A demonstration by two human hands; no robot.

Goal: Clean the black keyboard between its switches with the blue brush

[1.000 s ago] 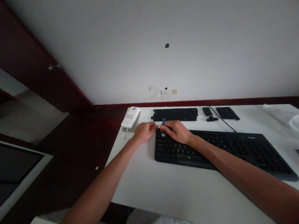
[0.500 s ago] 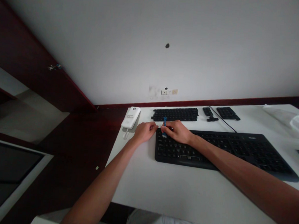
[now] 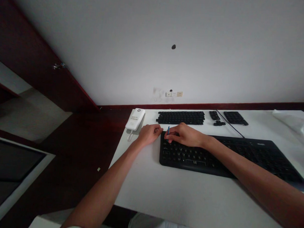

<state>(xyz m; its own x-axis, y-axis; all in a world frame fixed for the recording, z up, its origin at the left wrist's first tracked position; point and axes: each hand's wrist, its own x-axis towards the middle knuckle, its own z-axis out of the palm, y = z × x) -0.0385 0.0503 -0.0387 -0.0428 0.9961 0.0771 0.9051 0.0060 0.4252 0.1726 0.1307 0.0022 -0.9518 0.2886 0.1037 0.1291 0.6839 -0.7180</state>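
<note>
A black keyboard (image 3: 230, 156) lies across the white table (image 3: 178, 199). My right hand (image 3: 187, 135) rests over its top left corner, fingers pinched on a small blue tool (image 3: 168, 131) that points down at the keys. My left hand (image 3: 149, 134) is curled shut on the table just left of the keyboard's corner, touching its edge; whether anything is in it is hidden.
Rows of loose black keycaps (image 3: 180, 117) lie behind the keyboard, with smaller groups (image 3: 235, 117) to the right and a black cable (image 3: 229, 125) between. A white device (image 3: 135, 119) sits at the table's back left corner. White plastic (image 3: 296, 122) lies far right.
The blue tool has tipped lower into my right hand, less of it showing. Both hands stay at the keyboard's top left corner. The view has shifted slightly.
</note>
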